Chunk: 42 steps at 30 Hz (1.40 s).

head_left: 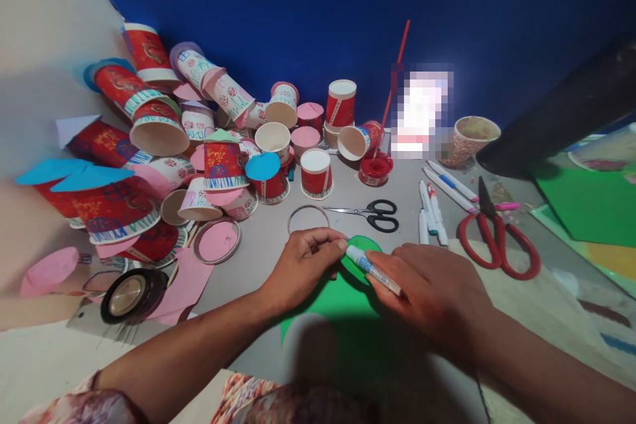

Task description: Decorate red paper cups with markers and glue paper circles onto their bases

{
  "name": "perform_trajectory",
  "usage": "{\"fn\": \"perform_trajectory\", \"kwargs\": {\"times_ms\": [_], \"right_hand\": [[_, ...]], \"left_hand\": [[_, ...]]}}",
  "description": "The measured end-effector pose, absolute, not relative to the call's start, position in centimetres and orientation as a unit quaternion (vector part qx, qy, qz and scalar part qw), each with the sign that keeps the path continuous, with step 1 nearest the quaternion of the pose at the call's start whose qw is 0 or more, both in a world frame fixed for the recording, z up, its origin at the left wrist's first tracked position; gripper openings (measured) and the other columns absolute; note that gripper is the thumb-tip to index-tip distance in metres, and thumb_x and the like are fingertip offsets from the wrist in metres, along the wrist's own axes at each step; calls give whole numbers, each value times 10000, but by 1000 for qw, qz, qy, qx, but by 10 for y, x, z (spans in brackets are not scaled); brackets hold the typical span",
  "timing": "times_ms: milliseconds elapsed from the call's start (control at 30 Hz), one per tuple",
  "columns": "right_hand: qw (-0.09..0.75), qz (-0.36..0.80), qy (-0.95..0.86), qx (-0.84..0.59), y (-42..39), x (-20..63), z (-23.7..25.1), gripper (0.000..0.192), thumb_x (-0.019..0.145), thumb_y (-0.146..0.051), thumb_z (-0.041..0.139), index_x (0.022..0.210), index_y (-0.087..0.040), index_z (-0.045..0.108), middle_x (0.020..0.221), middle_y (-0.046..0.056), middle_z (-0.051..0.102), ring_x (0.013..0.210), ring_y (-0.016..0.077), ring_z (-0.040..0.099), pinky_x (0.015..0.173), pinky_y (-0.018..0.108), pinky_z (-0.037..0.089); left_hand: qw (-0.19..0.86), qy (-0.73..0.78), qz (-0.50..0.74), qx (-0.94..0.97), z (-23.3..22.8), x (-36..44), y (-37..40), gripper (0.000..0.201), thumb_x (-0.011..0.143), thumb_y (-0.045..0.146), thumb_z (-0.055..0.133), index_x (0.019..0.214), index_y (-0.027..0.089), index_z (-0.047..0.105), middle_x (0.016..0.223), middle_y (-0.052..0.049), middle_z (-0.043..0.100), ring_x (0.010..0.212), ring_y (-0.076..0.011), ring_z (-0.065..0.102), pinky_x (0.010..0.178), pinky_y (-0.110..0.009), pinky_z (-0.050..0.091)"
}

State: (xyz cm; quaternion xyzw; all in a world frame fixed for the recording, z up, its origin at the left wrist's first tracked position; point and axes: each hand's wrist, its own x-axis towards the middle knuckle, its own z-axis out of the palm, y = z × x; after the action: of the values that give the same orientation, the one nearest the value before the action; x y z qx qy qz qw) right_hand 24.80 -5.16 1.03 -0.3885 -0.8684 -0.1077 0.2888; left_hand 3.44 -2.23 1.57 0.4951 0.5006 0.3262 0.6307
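Note:
My left hand [309, 262] pinches the left edge of a round green paper disc [366, 243] between thumb and fingers. My right hand [428, 271] grips a slim white-and-blue glue pen [380, 273], its broad white end resting on or just over the disc; exact contact cannot be made out. Beneath both hands lies a green paper sheet [342, 308] with a rounded cut-out on its near left side. Just beyond the hands are a thin ring [289, 218] and small scissors with black handles [382, 215], lying flat on the grey table.
Decorated red and white paper cups [226, 162] pile up at left, some with paper discs. A tape roll [218, 258] and pink paper [181, 295] lie nearer. Rightward are markers [450, 191], red-handled scissors [499, 245], a patterned cup [470, 142] and a red paint pot [376, 175].

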Motion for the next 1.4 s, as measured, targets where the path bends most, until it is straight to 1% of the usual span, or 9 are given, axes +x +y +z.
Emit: {"fn": "perform_trajectory", "kwargs": {"times_ms": [133,233,333,467,567,733,1033,1233,1400], "right_hand": [[285,-115,-870,-386,-52,246,10,195,1041,-242,570,944,-179,727,624,-6,637,574,188,591,619,356,315],[288,-127,-858,-407,-52,248,9,199,1040,-252,561,951,-185,726,618,-3,638,558,197,587,611,366,303],[297,-126,-850,-416,-51,251,10,186,1046,-261,553,1013,-178,716,641,0,668,571,200,606,610,360,318],[304,-133,-850,-410,-49,253,10,163,1047,-242,547,1046,-171,694,654,-1,682,581,193,614,611,348,333],[307,-133,-857,-392,-49,253,9,143,1044,-231,565,1036,-168,693,650,-4,666,586,185,602,620,344,335],[303,-113,-866,-382,-51,250,6,155,1039,-274,597,1003,-180,714,645,-12,639,583,175,580,617,347,318],[267,-135,-854,-425,-55,246,14,221,1024,-243,557,879,-216,722,573,-24,634,523,163,573,595,342,298],[276,-141,-845,-436,-54,247,12,170,1004,-254,599,948,-181,743,610,-4,660,538,198,612,597,357,313],[282,-133,-852,-421,-54,248,14,195,1022,-253,577,925,-196,737,598,-13,647,528,189,603,592,356,304]], "left_hand": [[578,513,326,545,14,35,-25,243,874,334,655,793,143,781,628,9,629,582,-102,544,552,-209,395],[538,513,336,579,16,38,-28,239,889,282,619,794,162,802,699,-7,714,636,-115,597,589,-206,435],[507,520,352,590,17,40,-31,220,891,269,616,810,169,794,736,-10,740,675,-127,630,612,-206,462],[547,513,371,548,16,40,-31,150,850,241,653,942,164,743,687,13,704,665,-138,672,609,-212,467],[622,489,346,505,16,37,-29,286,825,251,687,1090,143,703,667,12,699,648,-156,701,613,-228,463],[646,477,304,512,16,34,-27,285,875,339,661,1017,110,755,672,-58,737,657,-173,701,644,-262,470],[624,498,273,537,17,41,-35,260,850,252,620,1016,138,785,604,5,654,559,-134,628,554,-221,433],[604,505,272,554,19,40,-36,294,850,258,597,1061,137,762,601,25,613,567,-134,614,571,-226,434],[541,505,298,603,24,36,-31,219,862,311,638,928,148,769,732,-5,624,654,-129,552,606,-235,421]]}}
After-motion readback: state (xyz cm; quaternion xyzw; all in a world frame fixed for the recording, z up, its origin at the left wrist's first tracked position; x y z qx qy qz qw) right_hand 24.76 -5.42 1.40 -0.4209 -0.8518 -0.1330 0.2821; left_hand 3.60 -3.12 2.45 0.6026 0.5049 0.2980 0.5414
